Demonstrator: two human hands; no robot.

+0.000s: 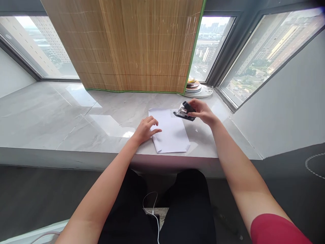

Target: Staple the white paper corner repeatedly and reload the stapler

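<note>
A stack of white paper (170, 134) lies on the marble-patterned sill, with its near corners slightly curled and some small print near its top right. My left hand (148, 129) rests at the paper's left edge, its thumb and fingers apart and nothing held between them. In my right hand (200, 111) is a black stapler (186, 112), gripped at its rear end. The stapler's front points left, over the paper's top right corner, and its jaws are spread apart.
Behind the paper, a bamboo blind (137, 47) hangs down to the sill (63, 122). Stacked plates (194, 88) stand by the right window. Below the sill's front edge, a white cable (156, 217) hangs between my legs.
</note>
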